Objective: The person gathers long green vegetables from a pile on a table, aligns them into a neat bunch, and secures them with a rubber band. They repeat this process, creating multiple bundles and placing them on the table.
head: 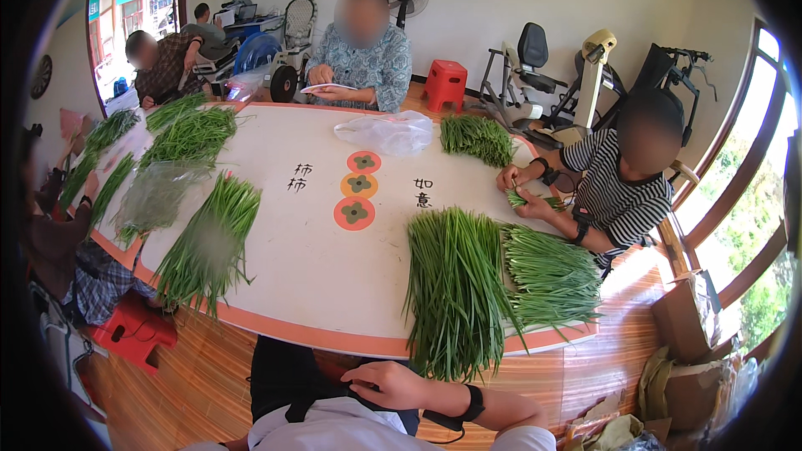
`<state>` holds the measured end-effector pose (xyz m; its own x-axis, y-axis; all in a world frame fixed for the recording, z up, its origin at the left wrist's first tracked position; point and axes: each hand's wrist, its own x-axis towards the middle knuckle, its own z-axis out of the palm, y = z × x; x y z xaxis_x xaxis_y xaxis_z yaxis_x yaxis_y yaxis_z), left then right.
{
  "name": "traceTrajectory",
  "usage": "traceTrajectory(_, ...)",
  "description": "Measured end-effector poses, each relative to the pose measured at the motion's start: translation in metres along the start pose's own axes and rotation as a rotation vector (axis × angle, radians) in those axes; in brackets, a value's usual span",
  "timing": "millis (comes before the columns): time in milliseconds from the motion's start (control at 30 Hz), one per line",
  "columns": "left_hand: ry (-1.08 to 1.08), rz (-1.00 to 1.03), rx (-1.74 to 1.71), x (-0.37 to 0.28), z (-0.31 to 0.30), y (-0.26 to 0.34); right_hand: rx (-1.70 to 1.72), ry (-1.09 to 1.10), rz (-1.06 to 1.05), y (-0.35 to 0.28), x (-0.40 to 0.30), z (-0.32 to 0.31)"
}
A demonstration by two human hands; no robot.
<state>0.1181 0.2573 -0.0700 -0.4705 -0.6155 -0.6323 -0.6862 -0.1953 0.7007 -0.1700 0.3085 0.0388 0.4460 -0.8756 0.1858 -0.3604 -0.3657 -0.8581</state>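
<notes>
My right hand (391, 384) hangs over my lap, just below the table's near edge. Its fingers are loosely bent with a gap between them, and I see nothing held in it. A dark band circles that wrist. My left hand is out of view beyond the bottom edge. Nearest my right hand is a big pile of long green garlic chives (457, 288), its leaf tips hanging over the rim of the white table (326, 282). A second chive pile (551, 275) lies against it on the right. Toward the left lies another loose chive bunch (213, 238).
At the right, a person in a striped shirt (617, 181) holds a small chive bunch (517, 198). Another person (360, 62) faces me across the table, holding a flat object. More people work at the left. Plastic bags (385, 133) and chives lie about; cardboard boxes (683, 313) stand lower right.
</notes>
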Motion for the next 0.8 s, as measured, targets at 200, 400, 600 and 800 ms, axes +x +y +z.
traceTrajectory(200,-0.008,-0.115,-0.042,-0.013,0.017,-0.028,0.044,0.017,0.090,0.017,-0.018,-0.002)
traceTrajectory(400,-0.048,-0.283,-0.054,-0.036,0.026,-0.077,0.008,0.019,0.055,0.012,-0.019,-0.011)
traceTrajectory(600,-0.019,-0.433,-0.080,-0.070,0.018,-0.116,0.017,-0.004,0.071,0.014,-0.022,-0.009)
traceTrajectory(800,-0.009,-0.439,-0.101,-0.068,0.019,-0.115,0.002,-0.050,0.111,0.015,-0.024,-0.014)
